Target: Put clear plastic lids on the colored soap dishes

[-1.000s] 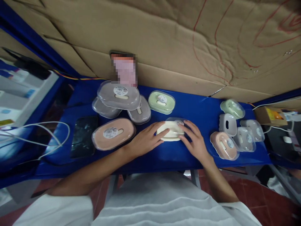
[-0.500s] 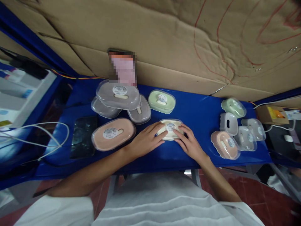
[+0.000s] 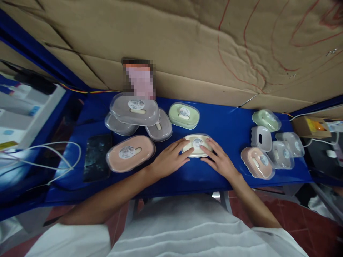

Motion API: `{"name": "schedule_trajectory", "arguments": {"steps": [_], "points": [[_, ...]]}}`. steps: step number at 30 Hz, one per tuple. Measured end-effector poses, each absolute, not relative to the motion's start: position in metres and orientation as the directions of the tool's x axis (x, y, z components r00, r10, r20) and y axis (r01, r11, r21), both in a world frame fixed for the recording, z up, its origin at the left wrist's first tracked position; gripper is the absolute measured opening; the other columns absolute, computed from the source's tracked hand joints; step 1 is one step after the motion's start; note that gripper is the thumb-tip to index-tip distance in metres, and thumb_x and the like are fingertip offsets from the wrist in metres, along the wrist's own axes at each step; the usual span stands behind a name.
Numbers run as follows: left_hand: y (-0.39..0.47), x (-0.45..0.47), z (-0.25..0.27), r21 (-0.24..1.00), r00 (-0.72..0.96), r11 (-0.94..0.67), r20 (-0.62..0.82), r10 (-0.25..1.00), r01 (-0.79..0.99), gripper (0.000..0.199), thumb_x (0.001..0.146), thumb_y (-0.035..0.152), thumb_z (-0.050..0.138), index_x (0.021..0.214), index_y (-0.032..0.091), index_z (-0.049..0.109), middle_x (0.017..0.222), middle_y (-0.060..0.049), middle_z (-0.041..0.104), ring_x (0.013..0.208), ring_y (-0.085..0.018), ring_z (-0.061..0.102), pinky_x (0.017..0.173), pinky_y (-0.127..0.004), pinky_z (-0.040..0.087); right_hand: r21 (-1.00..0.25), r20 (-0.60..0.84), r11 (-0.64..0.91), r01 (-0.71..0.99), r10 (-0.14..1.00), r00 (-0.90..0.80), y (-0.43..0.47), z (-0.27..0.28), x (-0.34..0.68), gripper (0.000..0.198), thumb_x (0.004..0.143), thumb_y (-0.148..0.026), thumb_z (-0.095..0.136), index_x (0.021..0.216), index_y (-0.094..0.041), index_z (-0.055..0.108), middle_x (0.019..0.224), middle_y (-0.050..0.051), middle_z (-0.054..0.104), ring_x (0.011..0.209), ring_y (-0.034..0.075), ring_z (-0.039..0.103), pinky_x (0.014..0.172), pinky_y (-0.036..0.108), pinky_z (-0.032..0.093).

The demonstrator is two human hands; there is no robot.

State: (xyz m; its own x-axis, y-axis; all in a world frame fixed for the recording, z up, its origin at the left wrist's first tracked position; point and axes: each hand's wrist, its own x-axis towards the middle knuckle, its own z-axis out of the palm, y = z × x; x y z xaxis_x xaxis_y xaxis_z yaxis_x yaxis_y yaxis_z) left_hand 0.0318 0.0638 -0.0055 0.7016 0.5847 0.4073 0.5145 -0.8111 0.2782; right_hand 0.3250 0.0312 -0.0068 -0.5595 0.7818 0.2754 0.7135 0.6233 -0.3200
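A cream oval soap box point(image 3: 197, 145) with a clear lid and a round sticker lies flat on the blue table point(image 3: 230, 132). My left hand point(image 3: 168, 159) rests its fingertips on the box's left end. My right hand point(image 3: 218, 159) presses its fingers on the right end. Both hands have fingers spread over the lid, pressing down rather than gripping around it.
A pink box point(image 3: 130, 152), stacked grey boxes point(image 3: 134, 111) and a green box point(image 3: 184, 115) sit to the left and behind. More small boxes point(image 3: 273, 144) cluster at right. A dark phone point(image 3: 97, 156) and white cable point(image 3: 48, 157) lie at left. Cardboard wall behind.
The clear lid, held tilted above the cream base a second ago, now sits flat on it. Both hands have lowered onto the closed box.
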Motion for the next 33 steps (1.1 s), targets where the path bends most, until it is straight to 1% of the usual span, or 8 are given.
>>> {"name": "schedule_trajectory", "arguments": {"steps": [3,7,13,16,19,21,25,33], "points": [[0.067,0.036,-0.007,0.261,0.69,-0.812,0.43,0.582,0.522,0.03,0.102,0.021,0.066,0.131,0.014,0.065,0.138,-0.02,0.064,0.136,-0.034,0.062,0.112,-0.049,0.058,-0.301,0.272,0.623,0.722,0.782,-0.56,0.038,-0.008,0.328,0.071,0.103,-0.028,0.069,0.166,-0.037,0.039,0.165,0.01,0.05,0.156,0.032,0.044,0.124,0.056,0.048],[0.07,0.038,-0.011,0.268,0.673,-0.815,0.463,0.577,0.514,0.031,0.102,0.016,0.063,0.133,0.013,0.065,0.139,-0.02,0.063,0.139,-0.034,0.06,0.113,-0.049,0.058,-0.291,0.29,0.629,0.721,0.776,-0.56,0.043,-0.007,0.333,0.071,0.102,-0.031,0.069,0.166,-0.034,0.04,0.16,0.012,0.055,0.153,0.032,0.048,0.123,0.056,0.049],[0.067,0.039,-0.011,0.292,0.657,-0.811,0.477,0.583,0.508,0.035,0.103,0.018,0.062,0.138,0.016,0.062,0.144,-0.021,0.059,0.143,-0.033,0.057,0.114,-0.051,0.057,-0.32,0.343,0.608,0.727,0.789,-0.509,0.038,-0.009,0.336,0.062,0.104,-0.031,0.067,0.163,-0.035,0.047,0.155,0.012,0.059,0.149,0.033,0.052,0.119,0.058,0.052],[0.068,0.04,-0.012,0.291,0.661,-0.814,0.478,0.578,0.502,0.036,0.102,0.019,0.064,0.138,0.014,0.062,0.143,-0.022,0.059,0.142,-0.034,0.057,0.115,-0.051,0.056,-0.308,0.365,0.63,0.713,0.77,-0.523,0.037,-0.011,0.335,0.069,0.103,-0.028,0.069,0.166,-0.035,0.041,0.157,0.013,0.057,0.153,0.034,0.047,0.12,0.06,0.05],[0.068,0.04,-0.013,0.304,0.664,-0.814,0.472,0.58,0.495,0.036,0.101,0.019,0.066,0.136,0.013,0.063,0.142,-0.022,0.06,0.143,-0.035,0.056,0.116,-0.052,0.055,-0.303,0.36,0.648,0.699,0.757,-0.546,0.036,-0.013,0.333,0.079,0.101,-0.026,0.071,0.169,-0.035,0.033,0.164,0.013,0.049,0.159,0.035,0.038,0.123,0.06,0.048],[0.069,0.039,-0.013,0.308,0.66,-0.808,0.467,0.588,0.502,0.035,0.1,0.02,0.067,0.134,0.014,0.065,0.141,-0.021,0.061,0.142,-0.035,0.057,0.115,-0.052,0.056,-0.294,0.359,0.65,0.701,0.755,-0.549,0.036,-0.014,0.332,0.081,0.101,-0.023,0.07,0.17,-0.036,0.031,0.168,0.012,0.044,0.16,0.035,0.036,0.123,0.058,0.048],[0.068,0.037,-0.012,0.314,0.652,-0.797,0.459,0.603,0.516,0.032,0.101,0.021,0.066,0.133,0.018,0.066,0.137,-0.018,0.062,0.138,-0.033,0.059,0.113,-0.05,0.057,-0.291,0.359,0.652,0.7,0.753,-0.552,0.034,-0.016,0.331,0.08,0.102,-0.019,0.068,0.17,-0.039,0.03,0.172,0.008,0.039,0.16,0.034,0.037,0.124,0.056,0.048],[0.066,0.036,-0.016,0.343,0.622,-0.777,0.468,0.628,0.527,0.037,0.102,0.025,0.066,0.137,0.017,0.062,0.14,-0.02,0.059,0.135,-0.034,0.061,0.111,-0.052,0.058,-0.366,0.408,0.654,0.662,0.752,-0.517,0.037,-0.016,0.331,0.076,0.101,-0.021,0.07,0.167,-0.039,0.037,0.168,0.006,0.047,0.157,0.033,0.043,0.123,0.058,0.049]]}}
